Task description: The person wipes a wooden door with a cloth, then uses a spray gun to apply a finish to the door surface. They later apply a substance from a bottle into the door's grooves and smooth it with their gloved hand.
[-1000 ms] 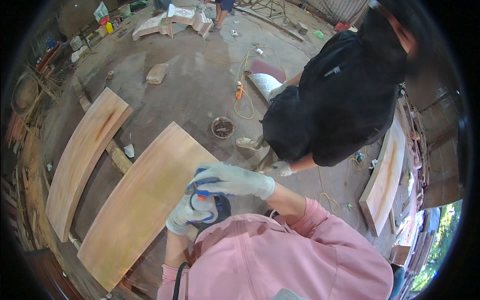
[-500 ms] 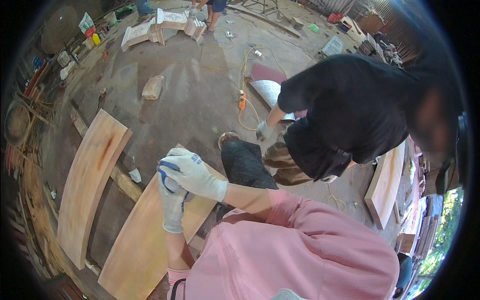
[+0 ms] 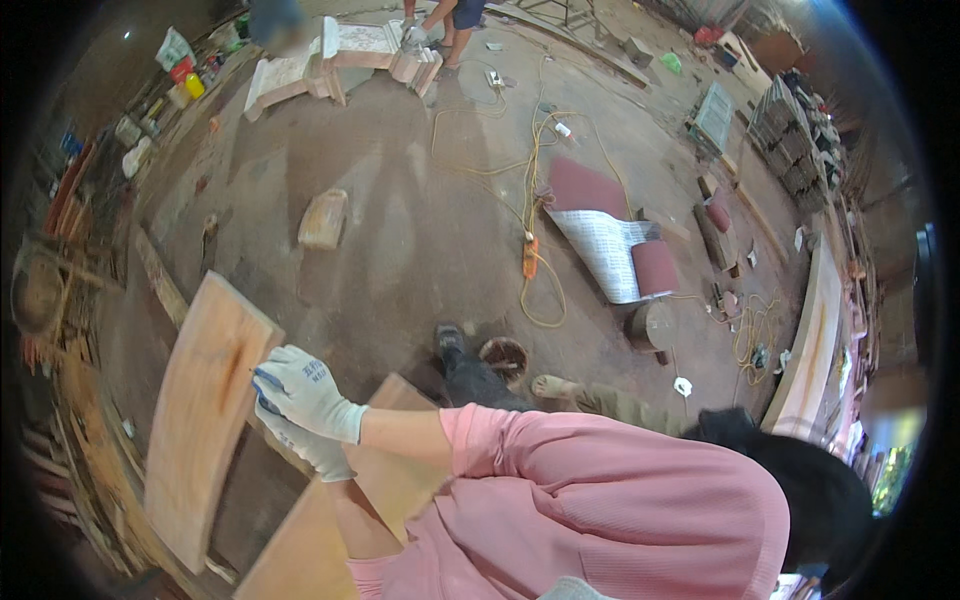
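My right hand (image 3: 312, 392), in a white work glove with blue on the fingers, lies against my left hand (image 3: 305, 440), which wears a matching glove. Both are closed, fingers curled together; whatever lies between them is hidden. They hover at the right edge of a curved wooden plank (image 3: 200, 410) with a dark stain; whether they touch it I cannot tell. A second, paler plank (image 3: 300, 545) passes under my forearms, partly covered by my pink sleeves.
A timber beam (image 3: 165, 280) runs beneath the planks. Ahead lie a wooden block (image 3: 323, 220), an orange power strip (image 3: 530, 258) with yellow cord, and unrolled reddish sheet (image 3: 590, 190). A person in black (image 3: 810, 495) is close at my right. Others stand by carved furniture (image 3: 365, 45).
My joined hands have moved left, from above the paler plank to the stained plank's edge. The person in black has shifted toward the lower right, uncovering the reddish sheet.
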`<action>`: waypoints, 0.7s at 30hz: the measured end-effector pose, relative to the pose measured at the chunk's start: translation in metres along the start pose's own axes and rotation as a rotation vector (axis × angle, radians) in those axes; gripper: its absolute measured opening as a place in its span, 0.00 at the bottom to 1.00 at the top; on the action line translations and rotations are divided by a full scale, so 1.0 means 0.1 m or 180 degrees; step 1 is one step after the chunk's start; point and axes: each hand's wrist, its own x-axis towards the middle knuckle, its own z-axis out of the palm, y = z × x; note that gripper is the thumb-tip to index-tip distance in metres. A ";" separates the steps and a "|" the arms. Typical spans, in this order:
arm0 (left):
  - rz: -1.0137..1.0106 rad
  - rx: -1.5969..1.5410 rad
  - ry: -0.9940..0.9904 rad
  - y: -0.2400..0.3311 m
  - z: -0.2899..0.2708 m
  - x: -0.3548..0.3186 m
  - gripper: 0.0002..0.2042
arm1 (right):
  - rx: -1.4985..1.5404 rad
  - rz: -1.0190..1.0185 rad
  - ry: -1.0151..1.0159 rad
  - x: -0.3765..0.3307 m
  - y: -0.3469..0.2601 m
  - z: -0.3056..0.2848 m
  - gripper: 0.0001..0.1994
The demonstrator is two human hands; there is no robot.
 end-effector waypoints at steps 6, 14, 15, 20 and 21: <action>0.0549 0.1357 -0.0322 -0.29 1.30 1.61 0.24 | 0.0092 0.0390 -0.0143 1.85 0.95 -0.68 0.12; -0.2276 -0.0969 -0.4170 0.66 2.80 2.72 0.41 | 0.1264 0.0238 -0.2224 3.47 0.88 -3.12 0.14; -0.2437 -0.1283 -0.4482 0.66 3.02 2.83 0.41 | 0.1244 0.0245 -0.2084 3.55 0.81 -3.28 0.14; -0.2841 -0.1215 -0.4740 0.56 4.00 3.37 0.41 | 0.0652 0.0445 -0.0464 3.77 0.90 -3.67 0.13; -0.2768 -0.0946 -0.4637 0.48 4.18 3.51 0.40 | 0.0465 0.0589 -0.0027 3.82 0.99 -3.71 0.13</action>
